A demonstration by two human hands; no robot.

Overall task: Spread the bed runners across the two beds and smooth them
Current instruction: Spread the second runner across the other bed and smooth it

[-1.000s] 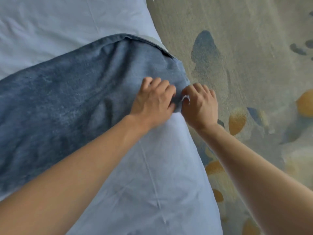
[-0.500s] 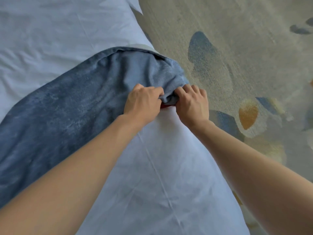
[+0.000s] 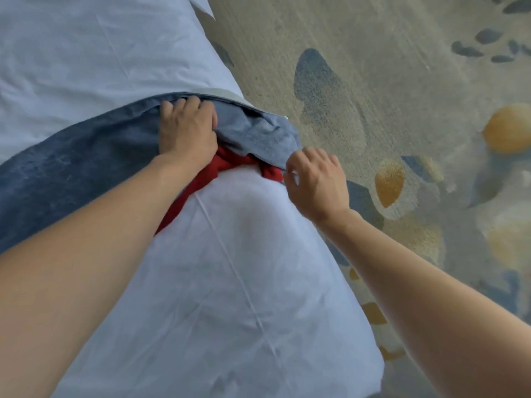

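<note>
I'm working the end of the blue bed runner point(image 3: 86, 168) where it drapes over the right edge of the bed point(image 3: 230, 282), and the job here is to get that bunched end lying flat. My left hand point(image 3: 186, 130) lies on top of the runner with its fingers curled over the far hem, gripping the fold. To do this well I'd draw the far hem away from me and the near corner toward the carpet point(image 3: 388, 67) together — even tension, so the creases run out instead of shifting sideways.

My right hand point(image 3: 316, 179) hangs just off the bed's right edge, fingers curled, thumb and forefinger close at the runner's hanging corner; I cannot tell whether they actually pinch cloth. The runner crosses the white sheet from the left to this edge, rumpled between my two hands. A red underside point(image 3: 212, 170) shows just near my left hand, where the cloth is turned up — that should be covered once the end lies flat.
</note>
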